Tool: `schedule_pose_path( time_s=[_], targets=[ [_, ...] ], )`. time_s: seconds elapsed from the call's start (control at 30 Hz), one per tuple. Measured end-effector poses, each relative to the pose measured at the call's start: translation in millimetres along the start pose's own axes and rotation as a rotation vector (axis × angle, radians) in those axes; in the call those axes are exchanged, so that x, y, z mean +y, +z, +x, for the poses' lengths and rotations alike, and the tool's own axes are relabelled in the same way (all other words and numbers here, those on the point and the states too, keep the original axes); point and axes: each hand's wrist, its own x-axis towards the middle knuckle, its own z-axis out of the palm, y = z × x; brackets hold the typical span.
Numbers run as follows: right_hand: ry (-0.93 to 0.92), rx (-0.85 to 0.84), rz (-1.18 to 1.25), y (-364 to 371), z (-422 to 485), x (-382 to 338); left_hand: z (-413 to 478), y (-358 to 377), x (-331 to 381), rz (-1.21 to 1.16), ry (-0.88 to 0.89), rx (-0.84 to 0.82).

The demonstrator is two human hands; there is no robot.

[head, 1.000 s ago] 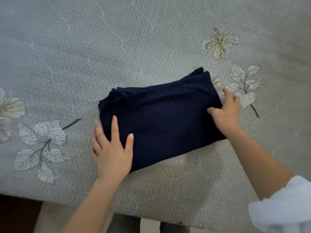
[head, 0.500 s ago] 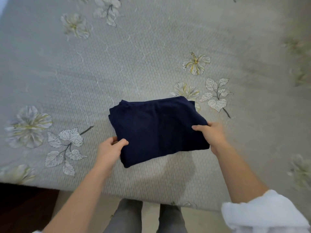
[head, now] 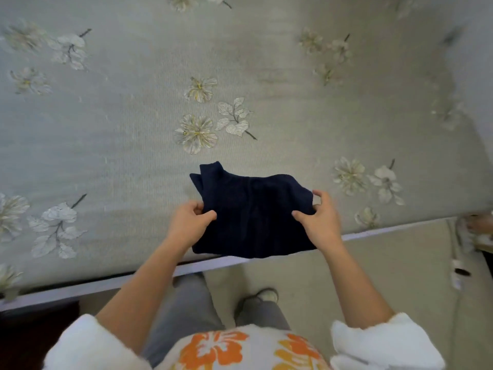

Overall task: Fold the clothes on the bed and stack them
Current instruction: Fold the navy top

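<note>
- Left hand (head: 190, 222): grip pinches the left edge of the folded navy garment (head: 253, 214), thumb on top and fingers curled underneath.
- Garment: spans the gap between the two grips and looks lifted off the bed (head: 120, 161). Its near edge hangs past the bed's front edge, over the floor (head: 386, 263). Beyond the left grip a far corner pokes out, with the layers offset there.
- Right hand (head: 320, 220): grip pinches the right edge, thumb on top, one finger raised clear.
- Risk: the middle is unsupported between the grips, so sag could open the folds. The cause would be the edge-only hold.
- Risk: the offset layers beyond the left grip may slide apart if the grips tilt or pull outward.
- Risk: a slip at either grip drops the garment toward the floor.
- No stack in view, so the set-down spot is unknown.
</note>
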Motion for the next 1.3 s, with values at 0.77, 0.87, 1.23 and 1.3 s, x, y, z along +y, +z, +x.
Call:
schedule_pose_path(
  time_s=[0.77, 0.87, 1.23, 1.3],
  targets=[
    [0.177, 0.544, 0.332, -406, -9, 335, -143, 473, 245, 0.256, 0.491, -0.372],
    [0.202, 0.569, 0.379, -449, 26, 367, -132, 534, 282, 0.243, 0.507, -0.396],
    [0.232, 0.624, 0.411, -649, 159, 467, -112, 763, 444, 0.296, 0.537, -0.458],
    [0.209, 0.614, 0.387, -684, 189, 485, -107, 804, 468, 0.315, 0.549, -0.466]
  ],
)
